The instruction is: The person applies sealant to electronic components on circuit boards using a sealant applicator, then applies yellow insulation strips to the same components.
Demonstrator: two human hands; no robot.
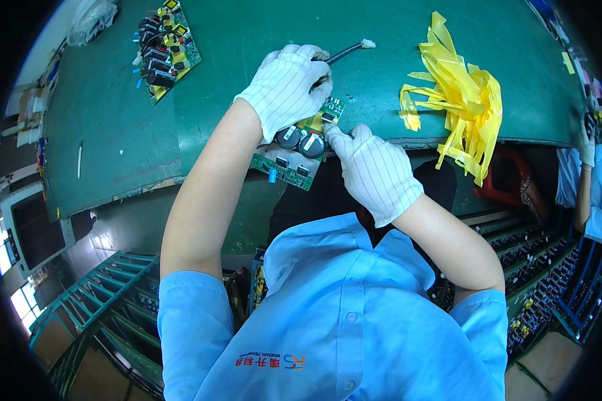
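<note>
A green circuit board point(284, 173) with round black capacitors point(299, 142), yellow parts and a small blue part lies tilted at the table's near edge. My left hand point(287, 87), in a white striped glove, covers its far left part. Its fingers are curled in, and what they grip is hidden. From beside these fingertips a black cable-like piece point(348, 51) with a white end reaches out to the right. My right hand point(376, 167), gloved alike, is closed at the board's right edge, with its fingertips against the board.
Tangled yellow tape strips point(471, 100) hang over the edge of the green table point(227, 27) on the right. A second circuit board point(167, 53) lies at the far left. Racks of boards point(538, 287) stand low right, a green metal rack point(107, 287) low left. Another person's hand point(586, 148) shows far right.
</note>
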